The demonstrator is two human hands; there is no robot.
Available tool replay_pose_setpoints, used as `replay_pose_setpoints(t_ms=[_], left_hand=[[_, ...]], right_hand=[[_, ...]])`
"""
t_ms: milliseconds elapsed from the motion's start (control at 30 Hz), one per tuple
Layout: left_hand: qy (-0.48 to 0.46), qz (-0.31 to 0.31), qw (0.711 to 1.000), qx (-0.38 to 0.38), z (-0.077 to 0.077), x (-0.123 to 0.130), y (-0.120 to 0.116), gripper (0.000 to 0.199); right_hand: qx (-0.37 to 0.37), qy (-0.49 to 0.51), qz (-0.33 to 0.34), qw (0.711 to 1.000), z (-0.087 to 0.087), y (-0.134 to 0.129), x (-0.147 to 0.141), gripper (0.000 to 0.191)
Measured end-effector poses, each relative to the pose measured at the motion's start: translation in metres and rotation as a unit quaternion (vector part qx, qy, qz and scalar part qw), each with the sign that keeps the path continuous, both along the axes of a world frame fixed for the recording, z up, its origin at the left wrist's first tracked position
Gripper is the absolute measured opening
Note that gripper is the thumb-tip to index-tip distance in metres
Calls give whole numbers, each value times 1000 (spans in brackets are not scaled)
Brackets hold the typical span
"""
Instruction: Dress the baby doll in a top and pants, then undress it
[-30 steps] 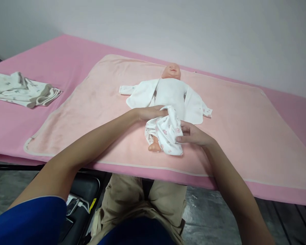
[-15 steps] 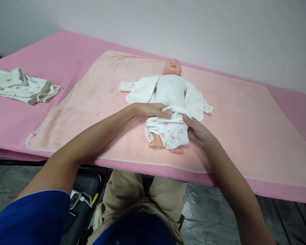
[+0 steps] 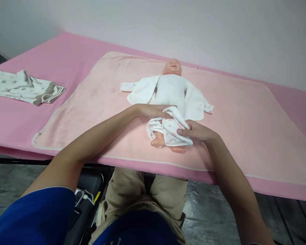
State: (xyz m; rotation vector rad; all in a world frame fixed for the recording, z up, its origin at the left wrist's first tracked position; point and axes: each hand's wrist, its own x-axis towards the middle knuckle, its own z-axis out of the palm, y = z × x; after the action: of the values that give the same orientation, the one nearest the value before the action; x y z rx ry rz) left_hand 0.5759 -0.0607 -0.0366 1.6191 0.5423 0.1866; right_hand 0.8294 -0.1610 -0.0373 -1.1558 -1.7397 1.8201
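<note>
A baby doll lies on its back, head away from me, its torso white. Around its shoulders and arms spreads an open white baby jacket with printed cuffs. White baby pants with a pink print are bunched about its legs, both feet showing below. My left hand is closed on the waist edge of the pants at the doll's left-in-view hip, its fingertips partly hidden by cloth. My right hand pinches the pants' fabric on the other side, thumb on top.
Under the doll lies a pale pink blanket with a white border, on a pink-covered table. A folded printed cloth rests at the left. A black case with a white cable stands below the table edge.
My right hand has shifted its grip lower on the pants, thumb now over the cloth. The waist edge has been pulled into a fold toward the right. My left hand stays nearly in place.
</note>
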Motion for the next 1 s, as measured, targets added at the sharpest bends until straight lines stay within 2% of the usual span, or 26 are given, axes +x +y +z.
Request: replay_pose_setpoints(t_ms=[67,200,267,400,533,633,733,833,1000], left_hand=[[-3,-43,999,11,-1,1,4,50],[-23,-135,991,13,-6,0,14,70],[-15,-143,989,28,-6,0,15,72],[-13,-126,990,53,-1,1,13,69],[-19,-125,990,61,0,3,10,65],[-14,-107,992,58,-4,2,11,63],[-9,-104,994,41,-9,-1,14,60],[4,-120,993,24,-11,-3,16,54],[16,-139,990,30,-6,-3,14,48]], right_hand=[[7,38,-30,999,-7,2,-1,61],[26,80,-137,987,-16,3,-8,62],[7,72,-163,984,-13,2,-12,63],[-51,55,-158,985,0,-3,-17,70],[-60,96,-175,978,-1,-2,-16,73],[-32,116,-147,982,-7,4,-10,73],[14,60,-59,996,-5,8,0,63],[54,4,12,998,4,8,6,52],[90,-37,19,995,9,6,6,43]])
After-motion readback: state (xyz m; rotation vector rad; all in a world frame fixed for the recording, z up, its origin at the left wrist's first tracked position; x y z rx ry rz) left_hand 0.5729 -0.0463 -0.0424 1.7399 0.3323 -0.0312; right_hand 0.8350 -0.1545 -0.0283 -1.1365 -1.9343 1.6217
